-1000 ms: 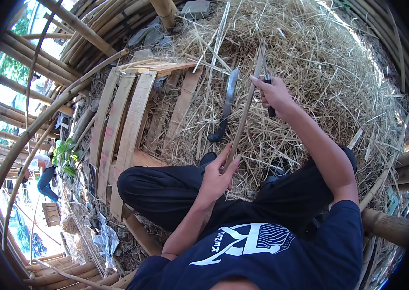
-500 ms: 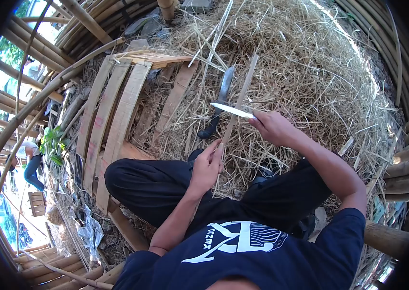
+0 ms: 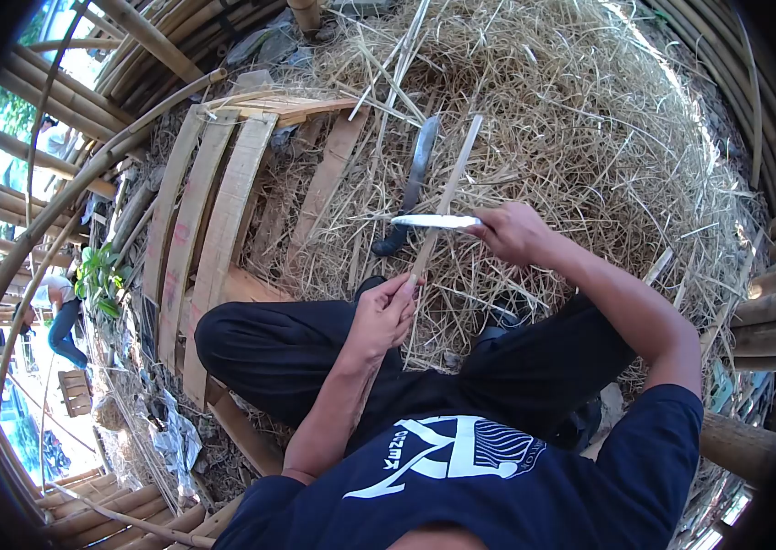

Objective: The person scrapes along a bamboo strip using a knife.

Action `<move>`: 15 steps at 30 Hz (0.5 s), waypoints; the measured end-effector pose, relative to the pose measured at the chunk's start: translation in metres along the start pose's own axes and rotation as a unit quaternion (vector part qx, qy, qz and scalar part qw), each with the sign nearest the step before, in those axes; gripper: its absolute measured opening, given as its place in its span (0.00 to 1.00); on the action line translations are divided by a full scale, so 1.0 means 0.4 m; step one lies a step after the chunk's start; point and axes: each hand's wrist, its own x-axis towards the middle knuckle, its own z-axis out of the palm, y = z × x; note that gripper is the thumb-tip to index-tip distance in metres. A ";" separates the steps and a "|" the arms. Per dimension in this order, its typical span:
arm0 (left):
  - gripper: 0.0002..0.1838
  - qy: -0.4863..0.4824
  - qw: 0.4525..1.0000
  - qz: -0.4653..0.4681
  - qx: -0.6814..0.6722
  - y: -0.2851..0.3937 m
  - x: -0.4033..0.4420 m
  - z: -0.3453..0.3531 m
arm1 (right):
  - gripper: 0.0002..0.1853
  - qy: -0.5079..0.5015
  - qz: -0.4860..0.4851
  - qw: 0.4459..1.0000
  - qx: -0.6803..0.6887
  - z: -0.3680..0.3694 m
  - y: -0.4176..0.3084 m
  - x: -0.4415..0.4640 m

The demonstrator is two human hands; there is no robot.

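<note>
My left hand (image 3: pixel 383 314) pinches a long, thin bamboo strip (image 3: pixel 454 179) near its lower end, and the strip points up and away from me. In my right hand (image 3: pixel 514 231) is a knife (image 3: pixel 429 221), its handle hidden by my fingers. The pale blade lies across the strip, above my left hand, with its tip pointing left. Beyond the blade a machete (image 3: pixel 420 165) with a dark curved handle rests on the shavings, left of the strip.
Bamboo shavings (image 3: pixel 571 119) cover the ground ahead. A slatted wooden crate (image 3: pixel 223 220) stands on the left. Bamboo poles (image 3: pixel 764 321) border the right side. A person (image 3: pixel 63 316) bends over in the far left background, beyond a bamboo fence.
The knife and my right hand have moved slightly down towards me, and the blade has turned nearly level. The strip's far end sits lower and a little left. My left hand has shifted slightly.
</note>
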 end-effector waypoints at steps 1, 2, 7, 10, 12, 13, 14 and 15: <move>0.13 0.012 1.000 -0.012 -0.002 -0.002 -0.009 -0.002 | 0.21 -0.006 0.035 0.999 -0.029 -0.018 0.024 0.012; 0.13 0.026 0.999 -0.027 -0.006 -0.006 -0.020 -0.003 | 0.21 0.000 0.067 0.998 -0.020 -0.036 0.066 0.024; 0.13 0.004 0.998 -0.054 -0.020 -0.016 -0.094 -0.027 | 0.28 0.090 0.265 0.960 -0.005 -0.078 0.284 0.050; 0.13 0.033 0.999 -0.023 0.015 0.021 -0.128 -0.070 | 0.30 0.287 0.361 0.887 -0.017 -0.189 0.376 -0.002; 0.13 0.071 0.997 0.003 0.030 0.039 -0.144 -0.087 | 0.31 0.324 0.326 0.885 -0.076 -0.208 0.370 0.017; 0.13 0.077 0.997 0.007 0.023 0.040 -0.137 -0.085 | 0.29 0.301 0.320 0.898 -0.010 -0.205 0.316 0.018; 0.13 0.077 0.995 0.024 0.057 0.037 -0.125 -0.079 | 0.27 0.278 0.315 0.906 0.055 -0.196 0.264 0.016; 0.14 0.075 0.992 0.040 0.095 0.034 -0.112 -0.074 | 0.25 0.256 0.270 0.922 0.107 -0.171 0.222 0.022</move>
